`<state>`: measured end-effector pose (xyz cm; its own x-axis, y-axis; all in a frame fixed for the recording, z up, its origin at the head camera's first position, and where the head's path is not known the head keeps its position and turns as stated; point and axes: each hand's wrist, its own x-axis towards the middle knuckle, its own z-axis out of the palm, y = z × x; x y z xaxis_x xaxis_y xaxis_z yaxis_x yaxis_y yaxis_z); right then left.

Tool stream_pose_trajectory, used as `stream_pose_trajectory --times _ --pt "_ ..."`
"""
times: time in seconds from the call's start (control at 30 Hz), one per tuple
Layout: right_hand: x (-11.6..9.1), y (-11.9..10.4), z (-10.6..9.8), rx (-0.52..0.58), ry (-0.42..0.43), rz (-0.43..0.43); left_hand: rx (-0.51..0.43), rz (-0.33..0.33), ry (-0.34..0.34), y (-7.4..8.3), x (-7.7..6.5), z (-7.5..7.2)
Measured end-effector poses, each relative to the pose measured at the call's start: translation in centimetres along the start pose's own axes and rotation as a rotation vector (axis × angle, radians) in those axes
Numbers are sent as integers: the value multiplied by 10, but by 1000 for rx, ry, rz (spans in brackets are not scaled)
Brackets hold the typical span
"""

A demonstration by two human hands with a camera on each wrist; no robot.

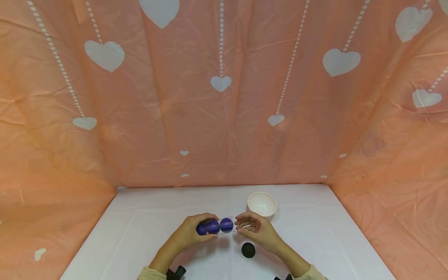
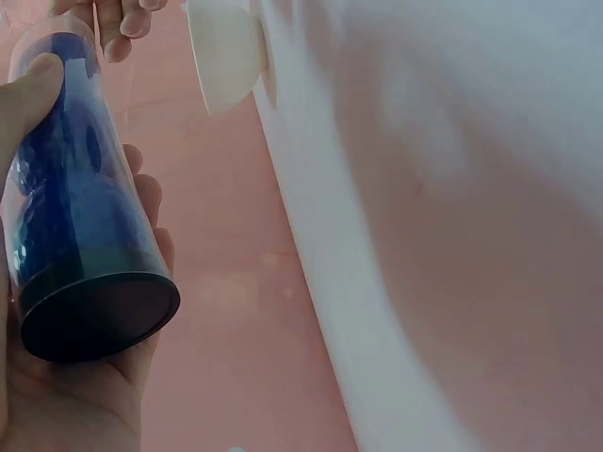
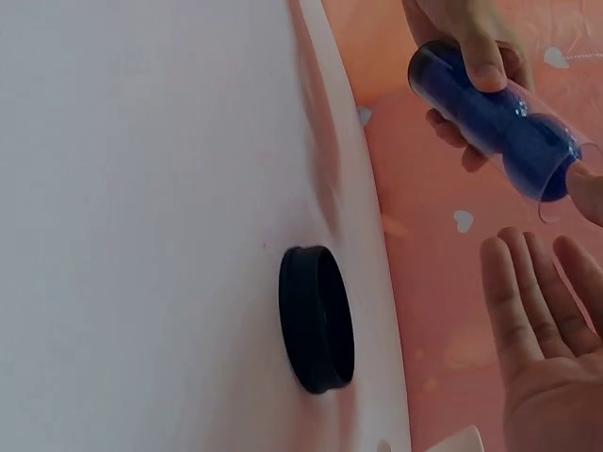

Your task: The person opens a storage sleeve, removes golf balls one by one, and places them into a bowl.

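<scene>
My left hand (image 1: pixel 190 232) grips a clear plastic tube (image 2: pixel 108 231) with three blue-purple balls (image 1: pixel 213 226) lined up inside. In the left wrist view a black cap (image 2: pixel 99 318) closes the tube's near end. The tube's other end, uncapped, points toward my right hand (image 1: pixel 258 232). That hand is held beside the opening with its fingers slightly bent and nothing in it. In the right wrist view, its thumb (image 3: pixel 586 193) overlaps the tube's rim close to the endmost ball. A loose black cap (image 3: pixel 316 318) stands on the table below the right hand.
A white bowl (image 1: pixel 262 203) sits on the white-covered table (image 1: pixel 150 217), just behind my right hand. Orange curtains (image 1: pixel 196 116) with white hearts enclose the table at the back and both sides.
</scene>
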<state>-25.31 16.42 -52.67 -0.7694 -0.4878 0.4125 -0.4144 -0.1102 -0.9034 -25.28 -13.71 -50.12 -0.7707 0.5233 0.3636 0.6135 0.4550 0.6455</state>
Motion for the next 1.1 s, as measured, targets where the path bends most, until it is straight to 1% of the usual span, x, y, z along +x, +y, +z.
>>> stream_pose_trajectory --times 0.17,0.27,0.57,0.9,1.1 --pt "1 -1 3 25 -3 16 -1 25 -12 2 1 -1" --pt "2 -1 4 30 -3 20 3 29 -14 3 2 -2" --pt "3 -1 5 53 -17 20 50 26 -15 6 2 -4" --pt "4 0 5 50 -27 7 91 55 -8 7 3 -5" --pt "5 2 5 82 -30 19 135 65 -6 6 3 -6"
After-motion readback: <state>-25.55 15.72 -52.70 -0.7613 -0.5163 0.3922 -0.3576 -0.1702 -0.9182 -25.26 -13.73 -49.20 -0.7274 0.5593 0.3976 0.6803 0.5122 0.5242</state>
